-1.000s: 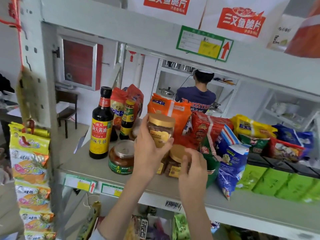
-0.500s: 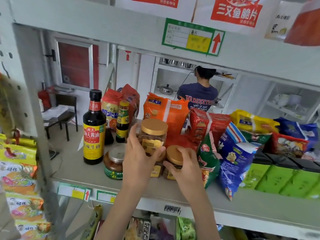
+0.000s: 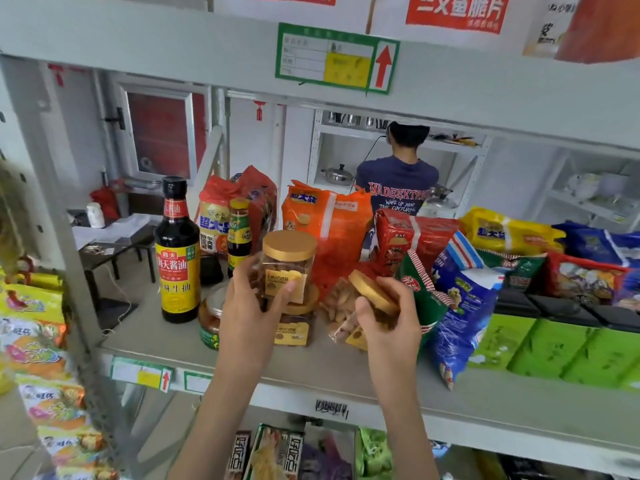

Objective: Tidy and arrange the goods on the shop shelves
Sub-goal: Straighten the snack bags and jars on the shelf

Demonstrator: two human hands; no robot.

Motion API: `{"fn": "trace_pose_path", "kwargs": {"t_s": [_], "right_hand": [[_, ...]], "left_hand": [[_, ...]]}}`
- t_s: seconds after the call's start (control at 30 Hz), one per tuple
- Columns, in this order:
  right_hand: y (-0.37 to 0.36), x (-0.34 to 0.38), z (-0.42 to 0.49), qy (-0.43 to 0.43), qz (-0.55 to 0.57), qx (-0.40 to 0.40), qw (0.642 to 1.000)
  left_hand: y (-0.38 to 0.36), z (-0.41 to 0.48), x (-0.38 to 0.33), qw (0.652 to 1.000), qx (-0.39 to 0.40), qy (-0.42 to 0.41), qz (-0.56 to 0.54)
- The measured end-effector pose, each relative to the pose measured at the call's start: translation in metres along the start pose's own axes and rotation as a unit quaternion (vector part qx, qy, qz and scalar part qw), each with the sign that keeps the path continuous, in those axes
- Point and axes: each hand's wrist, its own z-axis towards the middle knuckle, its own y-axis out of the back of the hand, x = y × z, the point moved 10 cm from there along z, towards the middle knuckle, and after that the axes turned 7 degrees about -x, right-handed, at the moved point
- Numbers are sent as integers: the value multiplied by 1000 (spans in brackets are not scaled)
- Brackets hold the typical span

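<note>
Gold lids cap three clear plastic snack jars near the front edge of the grey metal shelf (image 3: 311, 372), left of centre. The upright jar (image 3: 289, 268) is in the left hand (image 3: 254, 317). Its grip is wrapped round the jar body, w/ fingers on the far side & the thumb across the yellow label. Directly below stands the lower jar (image 3: 294, 329) on the shelf. Can't tell whether the upright jar rests on that lid or hangs just above it. The right hand (image 3: 389, 327) holds the tilted jar (image 3: 369, 294), lid end up & to the right, base down toward the lower jar and just beside it. That grip is curled round the lid end, fingers over the rim.

Toward the shelf's left end stands a tall dark soy sauce bottle w/ red & yellow label (image 3: 176, 258). Btw. it and the left wrist sits a squat glass jar of red sauce w/ green label (image 3: 210, 318), partly hidden. A small dark bottle w/ yellow cap (image 3: 238, 233) stands further back. Along the back edge are an orange noodle pack (image 3: 325, 223) & a red snack pack (image 3: 412, 240). A blue-and-white bag (image 3: 464, 306) leans just right of the right hand. Flat green packs (image 3: 554, 348) lie toward the right end. Behind the shelf, a person in a dark blue T-shirt (image 3: 398, 188) stands back turned.
</note>
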Motion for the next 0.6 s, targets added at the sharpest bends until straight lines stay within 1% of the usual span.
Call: {"fn": "trace_pose_path", "kwargs": {"t_s": [0.07,0.13,0.17,0.2,0.23,0.27,0.33,0.4,0.47,0.6], "right_hand": [[3,-1,5,-59,112,-23,992],[0,-13,5,-160,208,-33,964],[-4,-18,3,-206,253,-26,945],[-8,-19,2,-245,293,-18,924],[-12,-16,0,-272,327,-9,905],[-13,-11,-2,-283,348,1,894],[-14,7,-2,-269,366,23,891],[-14,21,-2,-246,360,40,899],[-13,26,-4,-233,353,47,905],[-10,35,-5,-234,328,59,913]], "left_hand": [[16,-10,-10,997,-77,-5,-11],[36,-29,-25,986,-159,2,-57],[38,-39,-31,981,-170,17,-88],[34,-47,-36,980,-155,38,-122],[22,-53,-39,977,-116,67,-168],[6,-58,-42,968,-63,105,-219],[-28,-69,-50,937,52,174,-298],[-52,-82,-66,910,130,187,-345],[-61,-90,-74,898,151,185,-369],[-58,-88,-72,909,140,177,-350]]}}
